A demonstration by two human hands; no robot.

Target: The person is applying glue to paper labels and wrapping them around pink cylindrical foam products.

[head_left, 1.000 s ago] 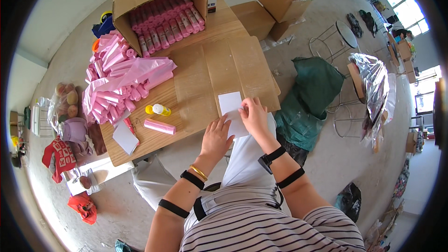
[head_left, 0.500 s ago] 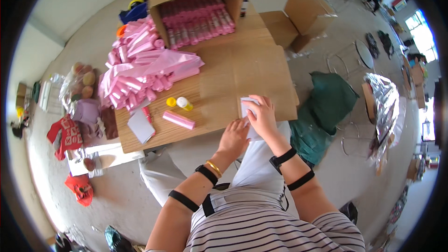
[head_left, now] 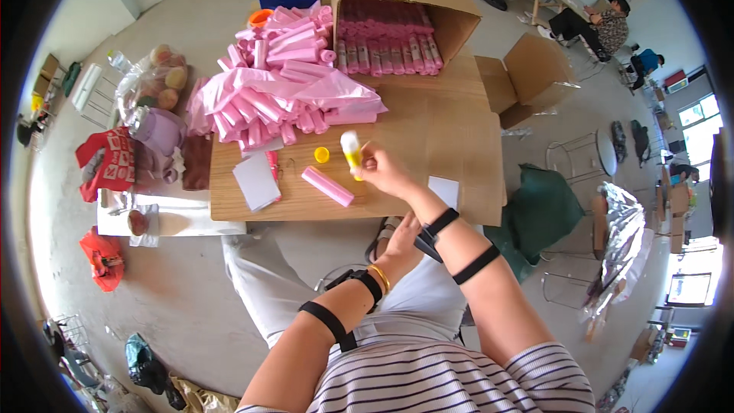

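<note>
A white-and-yellow glue stick stands upright, uncapped, above the wooden table.

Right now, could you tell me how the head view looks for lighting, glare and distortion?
Head view: even daylight, soft shadows; the window at right is blown out; fisheye bends the wooden table edges and leaves a black rim; the right hand holding the glue stick looks sharp; the left hand rests lower, partly hidden.

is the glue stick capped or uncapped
Uncapped: the right hand holds the glue stick, and its yellow cap lies apart on the table.
</note>
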